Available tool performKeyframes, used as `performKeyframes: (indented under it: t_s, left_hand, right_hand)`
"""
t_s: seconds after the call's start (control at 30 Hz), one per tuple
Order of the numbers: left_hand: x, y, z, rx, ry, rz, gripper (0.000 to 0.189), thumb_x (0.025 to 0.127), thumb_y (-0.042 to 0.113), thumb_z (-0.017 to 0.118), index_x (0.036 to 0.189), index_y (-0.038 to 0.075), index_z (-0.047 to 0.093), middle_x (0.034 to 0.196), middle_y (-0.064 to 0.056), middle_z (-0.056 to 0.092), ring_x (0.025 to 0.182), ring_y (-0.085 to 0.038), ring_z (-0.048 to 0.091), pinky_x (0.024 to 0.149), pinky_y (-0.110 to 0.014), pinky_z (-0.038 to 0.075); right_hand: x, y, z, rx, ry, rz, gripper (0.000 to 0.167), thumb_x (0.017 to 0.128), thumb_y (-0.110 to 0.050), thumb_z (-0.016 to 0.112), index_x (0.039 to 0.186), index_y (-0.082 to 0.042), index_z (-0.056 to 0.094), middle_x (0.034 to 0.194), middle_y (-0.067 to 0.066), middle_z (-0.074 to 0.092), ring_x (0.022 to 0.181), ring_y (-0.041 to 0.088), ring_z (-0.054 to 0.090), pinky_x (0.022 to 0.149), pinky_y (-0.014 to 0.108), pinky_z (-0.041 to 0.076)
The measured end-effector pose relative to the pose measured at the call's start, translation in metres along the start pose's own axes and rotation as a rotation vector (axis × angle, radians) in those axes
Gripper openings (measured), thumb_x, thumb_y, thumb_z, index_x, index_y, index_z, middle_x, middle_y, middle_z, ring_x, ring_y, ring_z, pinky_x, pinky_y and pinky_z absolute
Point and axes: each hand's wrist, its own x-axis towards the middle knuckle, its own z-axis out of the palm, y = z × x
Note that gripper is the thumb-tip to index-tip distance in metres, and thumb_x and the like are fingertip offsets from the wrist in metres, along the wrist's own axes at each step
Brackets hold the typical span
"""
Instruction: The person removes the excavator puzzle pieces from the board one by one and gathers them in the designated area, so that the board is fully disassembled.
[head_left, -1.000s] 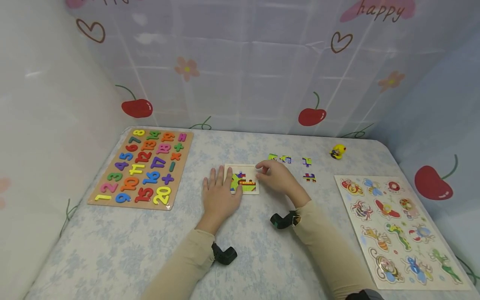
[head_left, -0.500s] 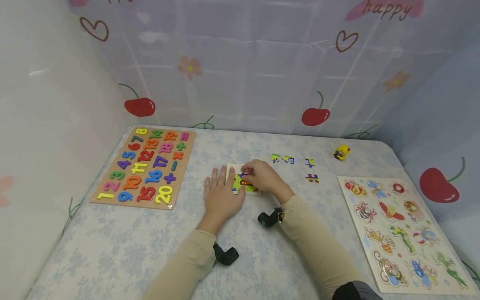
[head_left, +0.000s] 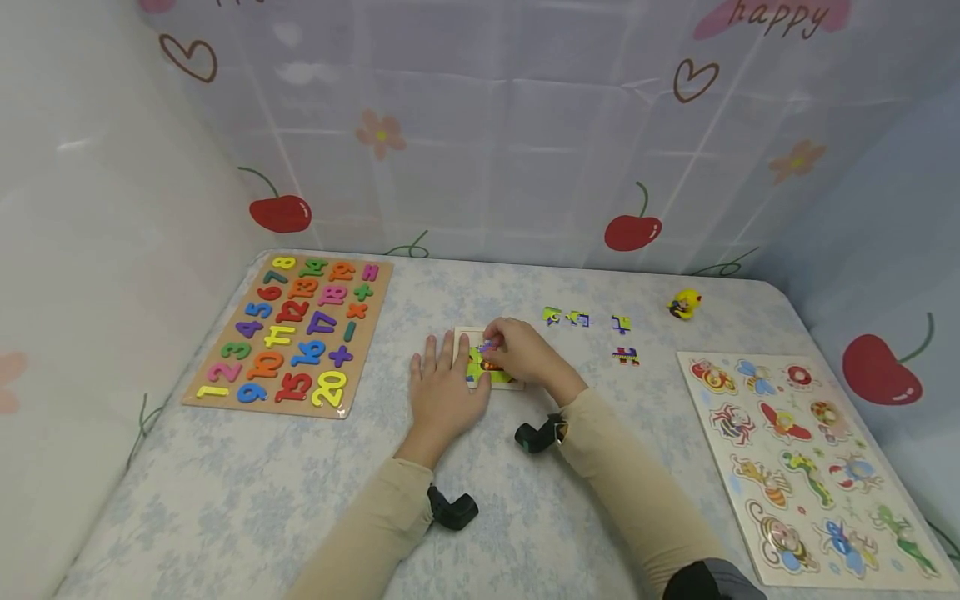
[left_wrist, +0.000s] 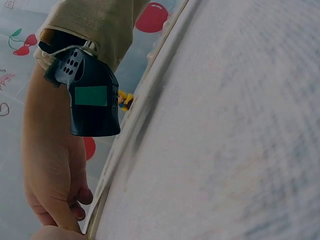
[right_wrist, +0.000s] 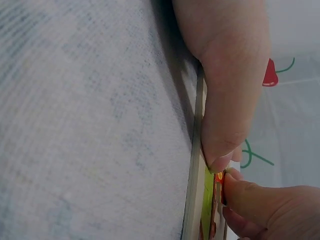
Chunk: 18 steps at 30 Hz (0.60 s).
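Head view: two hands meet over a small puzzle tray

A left hand (head_left: pixel 446 383) lies with straight, spread fingers at nine o'clock on the square, pale-rimmed tray (head_left: pixel 470 331), its thumb near the lower rim. A right hand (head_left: pixel 522 350) reaches in from three o'clock, thumb and fingers pinching a small purple puzzle piece (head_left: pixel 491 341), mostly hidden; whether it touches the tray's floor, I cannot tell. Yellow-green picture pieces (head_left: pixel 474 372) lie inside the tray.

From the tray, four loose multicoloured jigsaw pieces (head_left: pixel 577 318) lie between two and three o'clock, with a yellow duck-like figurine (head_left: pixel 682 304) farther out. A tan board of coloured numerals (head_left: pixel 360 354) sits at nine; a pale rectangular insect-picture board (head_left: pixel 817 433), between three and four.
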Motion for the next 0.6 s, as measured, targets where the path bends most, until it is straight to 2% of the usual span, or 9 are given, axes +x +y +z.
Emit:
performKeyframes:
  t_s: [0.17, 0.33, 0.6]
  left_hand:
    - [0.001, 0.000, 0.000, 0.002, -0.004, -0.002, 0.074, 0.097, 0.061, 0.036, 0.160, 0.025, 0.019, 0.168, -0.003, 0.013, 0.156, -0.031, 0.002, 0.124, -0.058, 0.002]
    - [0.001, 0.000, 0.000, 0.015, -0.006, -0.003, 0.074, 0.097, 0.061, 0.036, 0.160, 0.026, 0.019, 0.168, -0.003, 0.014, 0.156, -0.031, 0.002, 0.124, -0.058, 0.002]
    - [0.001, 0.000, 0.002, 0.015, -0.002, -0.008, 0.075, 0.097, 0.061, 0.038, 0.160, 0.025, 0.019, 0.168, -0.003, 0.013, 0.156, -0.031, 0.001, 0.124, -0.057, 0.002]
  right_hand:
    - [-0.003, 0.000, -0.003, 0.062, -0.011, -0.016, 0.020, 0.096, -0.019, 0.066, 0.113, -0.014, 0.057, 0.103, 0.005, 0.065, 0.087, 0.018, 0.060, 0.077, 0.031, 0.051]
    - [-0.005, 0.003, -0.007, 0.129, 0.035, -0.037, 0.020, 0.097, -0.021, 0.065, 0.114, -0.018, 0.056, 0.105, 0.004, 0.068, 0.080, 0.017, 0.062, 0.070, 0.031, 0.051]
    - [-0.016, 0.015, -0.021, 0.164, 0.092, -0.014, 0.022, 0.095, -0.022, 0.068, 0.114, -0.017, 0.060, 0.098, 0.001, 0.069, 0.069, 0.020, 0.050, 0.061, 0.031, 0.042]
